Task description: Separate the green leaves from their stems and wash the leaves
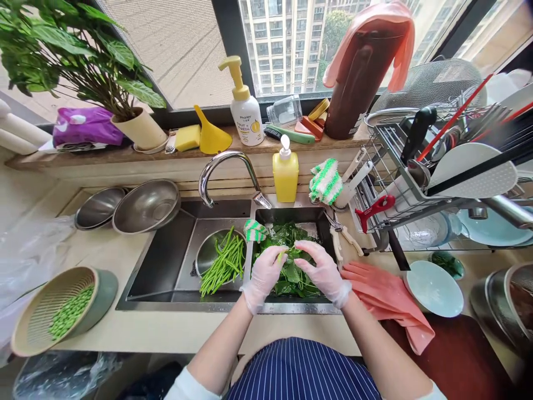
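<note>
My left hand (pixel 266 272), in a thin clear glove, is over the right sink basin with its fingertips pinched on a thin green stem (pixel 283 256). Facing it, my right hand (pixel 322 269), gloved alike, has curled fingers at the other end of the stem; its grip is small and partly hidden. Dark green leafy greens (pixel 287 283) fill the basin beneath both hands. To the left, long green beans (pixel 222 266) lie in a steel bowl (pixel 204 255) in the other basin. A green-and-white cloth (pixel 255 230) hangs on the divider.
The chrome faucet (pixel 227 158) arches behind the basins, beside a yellow soap bottle (pixel 285 175). Scissors (pixel 343 233), pink rubber gloves (pixel 383 294) and a dish rack (pixel 400 183) are right. At left are steel bowls (pixel 145 205) and a basket (pixel 94 300) of shelled green beans.
</note>
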A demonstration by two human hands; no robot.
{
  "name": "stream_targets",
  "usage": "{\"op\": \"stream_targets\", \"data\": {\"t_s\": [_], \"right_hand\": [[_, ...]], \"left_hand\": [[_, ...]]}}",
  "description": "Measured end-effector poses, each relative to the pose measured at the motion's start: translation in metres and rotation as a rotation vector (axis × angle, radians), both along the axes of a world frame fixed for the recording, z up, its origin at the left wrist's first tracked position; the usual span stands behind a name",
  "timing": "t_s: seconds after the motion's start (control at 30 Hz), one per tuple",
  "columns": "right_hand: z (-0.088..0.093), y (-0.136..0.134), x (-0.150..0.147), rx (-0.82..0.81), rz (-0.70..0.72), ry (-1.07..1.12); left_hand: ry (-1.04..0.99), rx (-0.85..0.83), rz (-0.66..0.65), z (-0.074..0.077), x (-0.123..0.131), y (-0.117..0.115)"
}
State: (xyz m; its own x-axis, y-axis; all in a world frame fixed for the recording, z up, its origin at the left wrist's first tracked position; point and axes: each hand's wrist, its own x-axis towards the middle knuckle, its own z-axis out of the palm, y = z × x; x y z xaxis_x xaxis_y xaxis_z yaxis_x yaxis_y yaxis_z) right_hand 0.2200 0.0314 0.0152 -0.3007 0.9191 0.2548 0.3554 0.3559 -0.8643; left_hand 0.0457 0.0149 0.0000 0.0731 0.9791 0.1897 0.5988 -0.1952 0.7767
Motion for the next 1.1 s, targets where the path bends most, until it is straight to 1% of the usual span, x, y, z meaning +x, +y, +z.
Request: {"op": "stream_targets", "data": {"t_s": [0.07,0.1,0.2,0.3,0.37,0.43,0.47,0.5,0.57,0.6,0.63,0.67,0.73,0.8,0.87,0.97,1.03,1.1], "right_hand": [[-0.004,0.015,-0.007,0.115,0.099,-0.021],[-0.005,0.02,-0.012,0.147,0.133,-0.023],[-0.01,0.029,-0.024,0.181,0.174,-0.05],[-0.015,0.028,-0.029,0.157,0.187,-0.039],[-0.019,0.025,-0.03,0.074,0.161,0.008],[-0.023,0.024,-0.031,-0.086,0.095,0.057],[-0.025,0.025,-0.032,-0.175,0.032,0.098],[-0.028,0.027,-0.032,-0.255,-0.055,0.16],[-0.033,0.032,-0.03,-0.357,-0.267,0.328],[-0.036,0.034,-0.028,-0.388,-0.346,0.397],[-0.039,0.034,-0.026,-0.416,-0.379,0.429],[-0.042,0.033,-0.025,-0.445,-0.36,0.411],[-0.048,0.024,-0.024,-0.485,-0.218,0.258],[-0.054,0.01,-0.028,-0.476,-0.048,0.092],[-0.061,-0.006,-0.036,-0.448,0.031,0.032],[-0.071,-0.022,-0.047,-0.421,-0.015,0.072],[-0.074,-0.026,-0.051,-0.391,-0.046,0.079],[-0.075,-0.026,-0.053,-0.357,-0.037,0.063]], "left_hand": [[-0.002,-0.016,-0.019,0.012,-0.007,0.002],[0.016,-0.033,-0.026,0.017,-0.009,0.002],[0.079,-0.118,-0.005,0.027,-0.012,0.002],[0.06,-0.208,0.065,0.025,-0.012,-0.002],[0.017,-0.25,0.111,0.02,-0.01,-0.005],[-0.005,-0.289,0.145,0.012,-0.009,-0.008],[-0.01,-0.308,0.163,0.009,-0.01,-0.01],[-0.022,-0.327,0.184,0.006,-0.01,-0.011],[-0.095,-0.373,0.233,0.002,-0.013,-0.012],[-0.148,-0.397,0.256,0.001,-0.015,-0.013],[-0.202,-0.421,0.276,0.001,-0.017,-0.013],[-0.254,-0.444,0.296,0.0,-0.019,-0.012],[-0.348,-0.483,0.343,0.001,-0.02,-0.01],[-0.45,-0.522,0.395,0.002,-0.019,-0.007],[-0.538,-0.551,0.44,0.002,-0.016,-0.005],[-0.595,-0.555,0.477,0.001,-0.012,-0.004],[-0.608,-0.556,0.48,0.0,-0.011,-0.004],[-0.626,-0.571,0.479,-0.003,-0.009,-0.006]]}}
